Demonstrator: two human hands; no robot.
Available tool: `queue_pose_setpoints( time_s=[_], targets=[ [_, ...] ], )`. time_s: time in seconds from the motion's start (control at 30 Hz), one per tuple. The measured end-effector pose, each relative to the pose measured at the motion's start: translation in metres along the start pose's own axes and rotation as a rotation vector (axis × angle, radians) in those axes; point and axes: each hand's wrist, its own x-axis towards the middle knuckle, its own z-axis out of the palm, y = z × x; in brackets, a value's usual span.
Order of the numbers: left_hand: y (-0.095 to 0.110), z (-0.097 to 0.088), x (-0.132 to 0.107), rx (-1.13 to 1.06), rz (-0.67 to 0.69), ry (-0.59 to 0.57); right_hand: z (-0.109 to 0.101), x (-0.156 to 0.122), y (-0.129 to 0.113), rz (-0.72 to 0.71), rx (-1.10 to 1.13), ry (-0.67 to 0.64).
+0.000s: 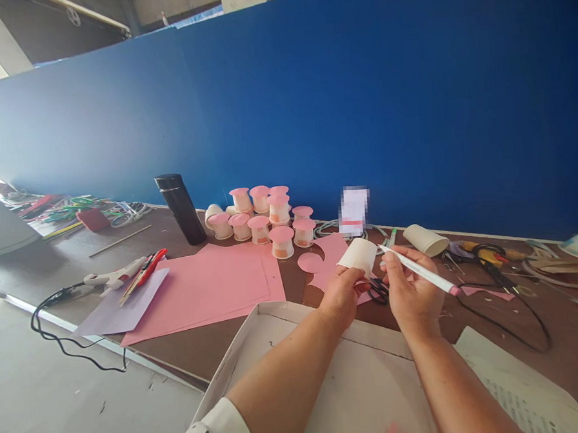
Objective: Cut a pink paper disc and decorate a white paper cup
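Presently, at centre of view, over brown worktable (pixel 218 349):

- Left hand (pixel 344 292): closed around white paper cup (pixel 359 257), fingers and thumb gripping its lower side; cup tipped sideways, lifted clear of table.
- Right hand (pixel 412 295): clenched on white marker pen (pixel 420 271), pink end pointing right, tip at cup's upper right edge; contact too fine to confirm.
- Black scissors (pixel 379 290): flat on table just beneath both hands, partly hidden by them.
- Pink paper sheets (pixel 210 286): spread left of hands; cut-out pink disc (pixel 311 262) just beside them.
- Pink-topped cups (pixel 270 221): cluster at back, some stacked, near blue partition (pixel 361 109).
- Black flask (pixel 181 208): upright, left of cluster.
- Second paper cup (pixel 426 240): lying on its side, right of hands.
- Glue gun (pixel 115 275): far left, cord trailing off table edge; beside it lilac sheet (pixel 123 303).
- Black cable (pixel 517 324): looped at right, among small tools.
- White cardboard box (pixel 346 375): open, nearest to viewer, under both forearms.
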Motion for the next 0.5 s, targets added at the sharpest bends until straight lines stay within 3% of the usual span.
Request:
queue_pose_setpoints(
  time_s=[0.5],
  targets=[
    [-0.0027,-0.0006,0.0011,0.006,-0.011,0.027,0.001,-0.0024,-0.0018,0.024,-0.055,-0.038]
  ],
)
